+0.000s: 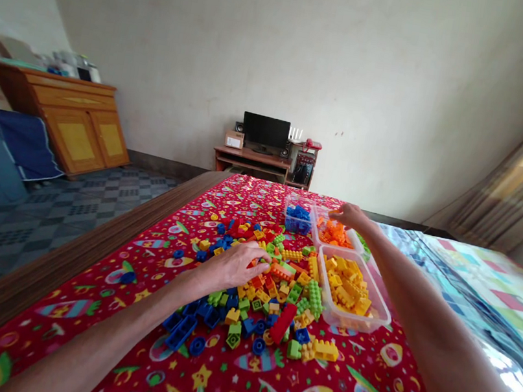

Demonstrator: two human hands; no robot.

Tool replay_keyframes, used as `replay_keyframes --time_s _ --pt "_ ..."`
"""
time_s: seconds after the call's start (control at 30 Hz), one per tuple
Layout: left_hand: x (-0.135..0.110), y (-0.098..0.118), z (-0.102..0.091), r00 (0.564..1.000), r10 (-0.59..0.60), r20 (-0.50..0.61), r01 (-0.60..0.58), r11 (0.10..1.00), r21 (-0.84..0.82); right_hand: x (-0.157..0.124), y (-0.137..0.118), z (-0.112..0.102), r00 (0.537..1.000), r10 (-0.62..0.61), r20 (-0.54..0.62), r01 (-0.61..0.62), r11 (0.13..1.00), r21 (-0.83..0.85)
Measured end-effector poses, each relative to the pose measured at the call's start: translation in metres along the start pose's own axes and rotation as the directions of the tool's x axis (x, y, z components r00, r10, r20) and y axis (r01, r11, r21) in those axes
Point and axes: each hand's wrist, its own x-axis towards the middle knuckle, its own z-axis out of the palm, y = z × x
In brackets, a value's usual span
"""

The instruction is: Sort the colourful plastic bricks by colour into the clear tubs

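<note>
My left hand (237, 266) is over a loose pile of toy building bricks (272, 289), thumb and fingers curled together at the tips. Whatever lies between them is too small to make out. A long orange brick (282, 272) sits just right of those fingertips. My right hand (353, 217) reaches over a clear plastic box of orange bricks (334, 233), its fingers pinched on what looks like an orange brick (334, 212). Nearer to me, a larger clear box (383, 318) contains yellow bricks (347, 282). Blue bricks (298, 218) fill another box to the left.
A red patterned cloth (194, 386) covers the surface under the bricks. Green bricks (363, 245) show behind my right wrist. A dark wooden edge (59, 264) runs along the left. Farther off are a desk with a monitor (265, 132) and a wooden cabinet (78, 123).
</note>
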Motion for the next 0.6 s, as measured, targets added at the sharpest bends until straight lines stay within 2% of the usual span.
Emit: replay_keyframes --time_s 0.27,0.43,0.6 --pt "0.000 0.000 0.000 1.000 0.017 -0.022 -0.017 1.000 0.016 -0.005 -0.004 0.007 0.989 0.028 -0.147 -0.030 1.000 -0.008" --pt "-0.001 -0.003 0.003 0.999 0.014 -0.044 -0.013 1.000 0.002 -0.007 -0.002 0.005 0.991 0.022 -0.131 -0.020 1.000 0.017" --pt "0.001 -0.012 -0.001 0.994 -0.028 -0.110 0.028 1.000 -0.004 -0.016 -0.009 0.004 0.992 -0.042 -0.122 0.046 0.998 0.030"
